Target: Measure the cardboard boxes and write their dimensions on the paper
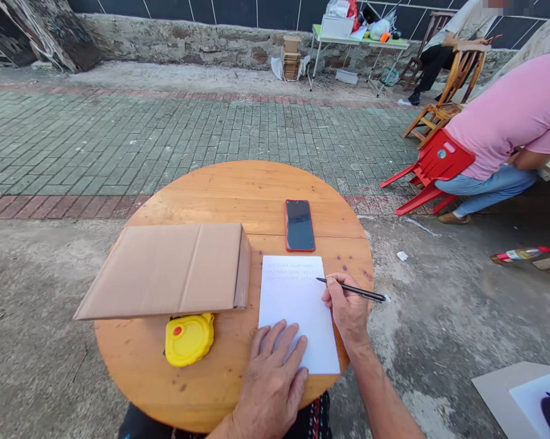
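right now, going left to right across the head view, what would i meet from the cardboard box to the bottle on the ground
Cardboard box → phone → right hand → red chair → bottle. Overlapping things are left out.

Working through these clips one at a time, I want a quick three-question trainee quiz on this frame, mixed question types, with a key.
1. Multiple choice: what does the right hand hold?
A) A red-edged black phone
B) A slim black pen
C) A plastic bottle

2. True or false: the left hand rests on the white rectangular paper sheet.

3. Short answer: which yellow object lies on the table nearer the camera than the brown cardboard box?

Key: 1. B. 2. True. 3. The rounded yellow tape measure.
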The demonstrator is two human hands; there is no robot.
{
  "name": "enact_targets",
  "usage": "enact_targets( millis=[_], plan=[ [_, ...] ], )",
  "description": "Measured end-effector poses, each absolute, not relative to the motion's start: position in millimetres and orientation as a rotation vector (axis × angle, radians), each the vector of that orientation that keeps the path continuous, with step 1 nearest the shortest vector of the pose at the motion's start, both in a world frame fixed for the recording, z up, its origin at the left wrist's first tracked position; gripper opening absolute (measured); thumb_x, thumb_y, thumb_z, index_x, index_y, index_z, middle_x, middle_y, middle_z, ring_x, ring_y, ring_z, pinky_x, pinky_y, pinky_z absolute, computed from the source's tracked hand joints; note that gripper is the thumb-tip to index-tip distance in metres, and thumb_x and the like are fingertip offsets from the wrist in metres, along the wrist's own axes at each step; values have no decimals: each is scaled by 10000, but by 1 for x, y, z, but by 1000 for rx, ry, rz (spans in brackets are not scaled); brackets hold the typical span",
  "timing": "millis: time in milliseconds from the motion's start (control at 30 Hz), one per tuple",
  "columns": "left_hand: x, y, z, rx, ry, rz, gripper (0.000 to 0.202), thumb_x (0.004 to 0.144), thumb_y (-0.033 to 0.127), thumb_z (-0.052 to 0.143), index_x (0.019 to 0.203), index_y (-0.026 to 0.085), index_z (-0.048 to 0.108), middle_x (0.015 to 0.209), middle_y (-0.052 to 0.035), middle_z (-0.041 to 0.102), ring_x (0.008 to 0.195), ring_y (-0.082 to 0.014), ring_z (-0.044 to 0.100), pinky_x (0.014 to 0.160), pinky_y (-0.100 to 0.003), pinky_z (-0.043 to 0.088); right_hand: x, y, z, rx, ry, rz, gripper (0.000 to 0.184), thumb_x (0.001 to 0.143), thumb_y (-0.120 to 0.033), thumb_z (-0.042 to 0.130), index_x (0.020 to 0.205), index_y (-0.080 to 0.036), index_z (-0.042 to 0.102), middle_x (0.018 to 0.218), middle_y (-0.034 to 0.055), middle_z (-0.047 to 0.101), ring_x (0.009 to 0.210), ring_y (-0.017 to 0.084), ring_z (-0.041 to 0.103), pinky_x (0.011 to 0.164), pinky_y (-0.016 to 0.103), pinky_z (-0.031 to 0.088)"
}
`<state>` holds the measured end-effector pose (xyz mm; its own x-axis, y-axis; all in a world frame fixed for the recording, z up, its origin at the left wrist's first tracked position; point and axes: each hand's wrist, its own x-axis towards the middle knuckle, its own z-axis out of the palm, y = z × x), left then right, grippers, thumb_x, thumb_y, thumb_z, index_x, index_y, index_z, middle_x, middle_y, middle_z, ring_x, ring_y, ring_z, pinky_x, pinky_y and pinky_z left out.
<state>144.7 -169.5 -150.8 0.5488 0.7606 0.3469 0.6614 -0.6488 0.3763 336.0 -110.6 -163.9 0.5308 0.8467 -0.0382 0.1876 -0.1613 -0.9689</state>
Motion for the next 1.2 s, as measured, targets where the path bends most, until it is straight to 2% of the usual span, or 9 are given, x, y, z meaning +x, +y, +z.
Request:
enact_targets(
  millis=[300,1200],
  plan=[
    [145,-169,-151,2586,1199,739,304,878,252,565,1166,214,656,1253,-40,668,1183,-266,532,1023,-443,344,336,-112,-167,-1713,-1013,680,257,896,-434,534,860,-189,604,507,-63,502,449,111,463,452,218,374],
    [145,-170,-152,2575,1202,715,314,875,249,564,1177,218,648,1268,-36,659,1186,-269,529,1034,-443,319,333,-110,-160,-1782,-1084,646,265,894,-418,509,830,-183,614,534,-53,502,477,115,465,483,221,375]
  ],
)
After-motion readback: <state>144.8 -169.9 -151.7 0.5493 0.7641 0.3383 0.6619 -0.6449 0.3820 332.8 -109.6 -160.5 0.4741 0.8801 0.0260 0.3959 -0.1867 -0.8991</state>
